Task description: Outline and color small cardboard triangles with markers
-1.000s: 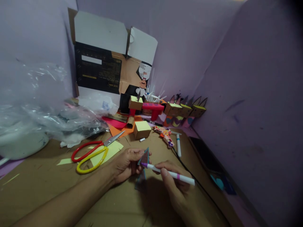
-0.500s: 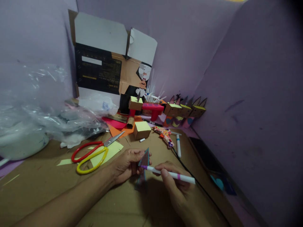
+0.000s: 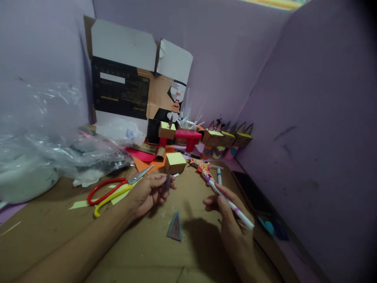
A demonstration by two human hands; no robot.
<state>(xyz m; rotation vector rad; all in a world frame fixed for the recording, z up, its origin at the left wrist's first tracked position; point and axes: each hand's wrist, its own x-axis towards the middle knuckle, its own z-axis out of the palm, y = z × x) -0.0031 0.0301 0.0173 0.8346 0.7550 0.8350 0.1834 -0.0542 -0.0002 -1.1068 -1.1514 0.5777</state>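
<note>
Between the thumb and fingers of my left hand is a small dark cardboard triangle, seen nearly edge-on. My right hand grips a white marker with a purple band, its uncapped purple tip pointing up and left, apart from the piece. Below and between the hands, a second cardboard triangle with a blue-green edge and purplish middle lies flat on the cardboard sheet. A white marker cap lies just beyond my left fingertips.
Scissors with red and yellow handles lie left, over yellow paper. Behind are a box with a yellow top, a patterned glue gun and a blue-banded marker. Eared cardboard figures line the back; plastic bags fill the left.
The marker tip has left the triangle, and my right hand has moved right. My left hand has shifted left and up, turning its piece edge-on. The lower triangle now shows fully.
</note>
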